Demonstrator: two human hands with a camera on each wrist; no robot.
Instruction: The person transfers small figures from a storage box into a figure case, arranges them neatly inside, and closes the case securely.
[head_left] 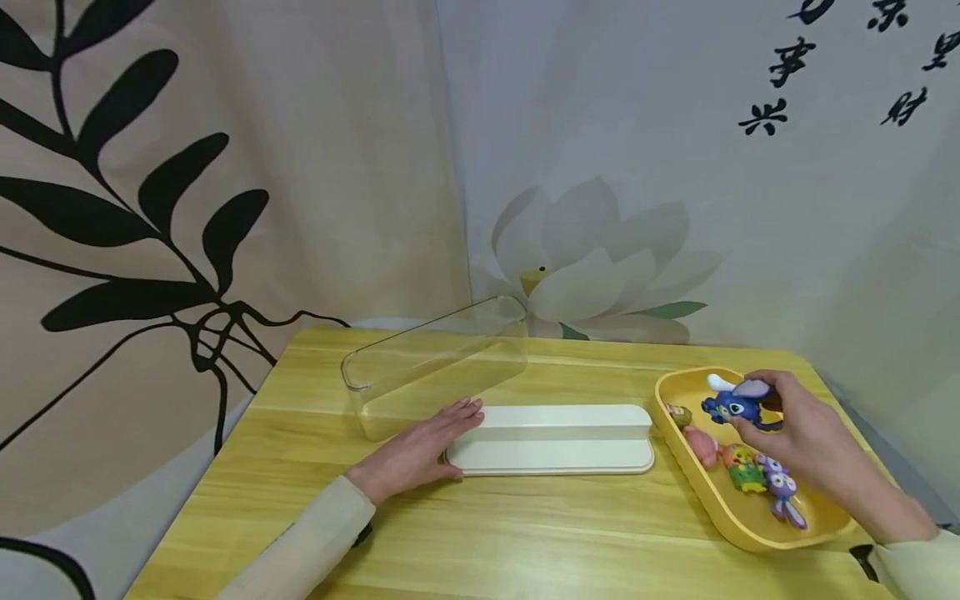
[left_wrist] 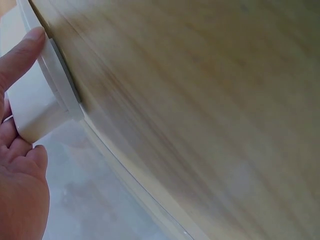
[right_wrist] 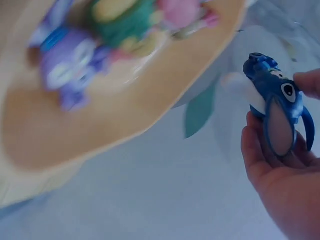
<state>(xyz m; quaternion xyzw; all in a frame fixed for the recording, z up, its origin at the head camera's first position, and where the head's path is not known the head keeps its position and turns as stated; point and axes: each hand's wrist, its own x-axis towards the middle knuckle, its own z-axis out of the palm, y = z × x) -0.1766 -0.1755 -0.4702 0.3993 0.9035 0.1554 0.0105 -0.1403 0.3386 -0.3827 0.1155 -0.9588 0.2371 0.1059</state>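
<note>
My right hand (head_left: 817, 442) pinches a blue big-eared toy figure (head_left: 738, 403) above the far end of a yellow tray (head_left: 720, 512). In the right wrist view the thumb lies on one side of the blue figure (right_wrist: 282, 102), with fingers curled under the other. Inside the tray are a pink figure (head_left: 701, 447), a green-and-yellow figure (head_left: 743, 468), a purple rabbit-like figure (head_left: 782, 492) and a small olive-toned one (head_left: 678, 415). My left hand (head_left: 420, 450) holds the left end of a white stepped base (head_left: 555, 450), thumb and fingers at opposite edges.
A clear plastic cover (head_left: 442, 367) lies on the wooden table (head_left: 525, 533) behind the left hand and the white base. Behind the table's back edge hang printed curtains (head_left: 360, 167) with a leafy plant, a lotus and dark characters.
</note>
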